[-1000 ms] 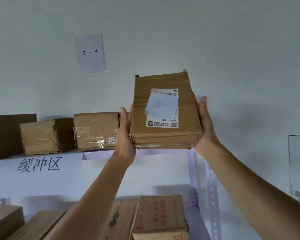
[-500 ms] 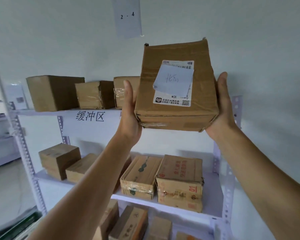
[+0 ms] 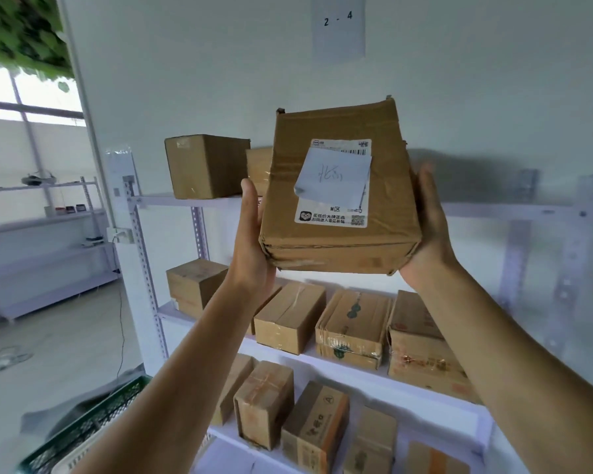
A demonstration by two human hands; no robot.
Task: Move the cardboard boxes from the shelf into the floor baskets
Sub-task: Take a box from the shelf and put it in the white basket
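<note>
I hold a brown cardboard box point(image 3: 336, 200) with a white shipping label and a handwritten note up in front of the wall, at top-shelf height. My left hand point(image 3: 252, 254) grips its lower left side and my right hand point(image 3: 428, 241) its right side, thumbs up along the edges. The fingers are hidden behind the box. A white metal shelf point(image 3: 185, 201) stands behind it, with a larger box point(image 3: 206, 165) on the top board. A green floor basket point(image 3: 93, 422) shows at the lower left, partly covered by my left forearm.
Several cardboard boxes point(image 3: 290, 316) sit on the middle board and more point(image 3: 264, 401) on the one below. A paper sign "2 - 4" point(image 3: 338, 25) hangs on the wall. Another white shelf unit point(image 3: 48, 213) stands far left by a window, with a cable on the floor.
My view has pulled back and turned left, so the lower boards, the floor and the green basket have come into sight. The box stays held between both hands, now away from the top board.
</note>
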